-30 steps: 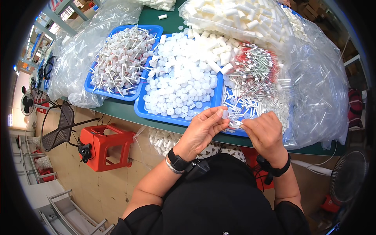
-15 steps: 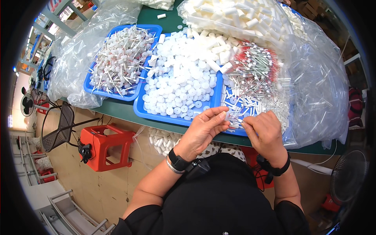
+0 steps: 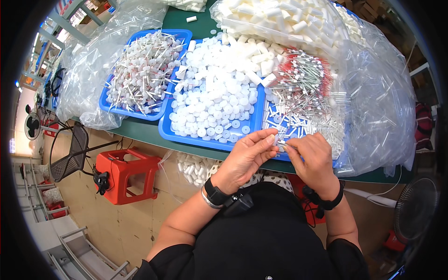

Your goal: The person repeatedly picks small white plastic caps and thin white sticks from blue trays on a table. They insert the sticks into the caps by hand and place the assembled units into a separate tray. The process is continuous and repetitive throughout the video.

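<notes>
Over the front edge of the right-hand blue tray [image 3: 291,157], my two hands meet almost fingertip to fingertip. My left hand [image 3: 247,156] is closed in a pinch on a small translucent white disc [image 3: 276,139]. A thin white stick-like piece [image 3: 282,143] sits pinched in my right hand [image 3: 315,158], its end at or very near the disc; whether it is inside the disc I cannot tell. Beneath and behind my fingers lie many short white tubes [image 3: 296,122]. Farther back in that tray is a heap of thin red-ended metal pins [image 3: 305,72].
The middle blue tray [image 3: 191,138] holds loose translucent discs and white foam-like cylinders. At left, another blue tray [image 3: 132,112] is heaped with discs on pins. A big bag of white cylinders [image 3: 289,21] stands behind; clear plastic bags [image 3: 378,102] flank the trays. A red stool [image 3: 126,175] is lower left.
My hands have come closer together: the right moved slightly left with the thin piece, the left slightly right with the disc. The gap between the two pieces has narrowed.
</notes>
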Demonstrator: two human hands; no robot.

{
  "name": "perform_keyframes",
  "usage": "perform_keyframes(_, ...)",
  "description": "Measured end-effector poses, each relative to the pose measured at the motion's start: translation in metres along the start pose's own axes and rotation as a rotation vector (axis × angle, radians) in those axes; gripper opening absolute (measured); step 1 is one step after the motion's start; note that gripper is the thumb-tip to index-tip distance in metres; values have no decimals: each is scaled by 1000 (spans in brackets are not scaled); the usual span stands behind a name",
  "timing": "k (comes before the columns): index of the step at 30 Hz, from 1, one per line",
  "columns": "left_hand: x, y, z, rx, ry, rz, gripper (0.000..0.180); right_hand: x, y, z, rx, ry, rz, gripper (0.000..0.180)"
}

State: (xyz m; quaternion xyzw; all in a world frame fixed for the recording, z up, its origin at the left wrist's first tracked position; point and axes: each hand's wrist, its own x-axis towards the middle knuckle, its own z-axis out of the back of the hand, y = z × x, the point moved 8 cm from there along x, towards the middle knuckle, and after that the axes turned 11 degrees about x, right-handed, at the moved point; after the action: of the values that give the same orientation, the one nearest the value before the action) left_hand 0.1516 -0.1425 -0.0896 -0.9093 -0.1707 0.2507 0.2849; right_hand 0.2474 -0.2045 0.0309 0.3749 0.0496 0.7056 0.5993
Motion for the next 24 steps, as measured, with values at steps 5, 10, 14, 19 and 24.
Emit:
perform_keyframes(5, -1, 10, -5, -26, 5, 50, 31, -13, -26, -12, 369, -58, -405, 7)
perform_keyframes(10, 1, 21, -7, -96, 20, 37, 29, -11, -13, -16, 176, -107, -268, 6)
perform_keyframes(14, 2, 17, -7, -83, -3, 22, 29, -23, -35, -29, 537, -136, -602, 13)
perform_keyframes(19, -1, -9, 1, 49, -127, -153, 30, -17, -59, -9, 558, -51, -697, 18)
perform_keyframes(24, -3, -28, 16, 35, -198, -179, 30, -17, -57, 7, -55, 190, -247, 10)
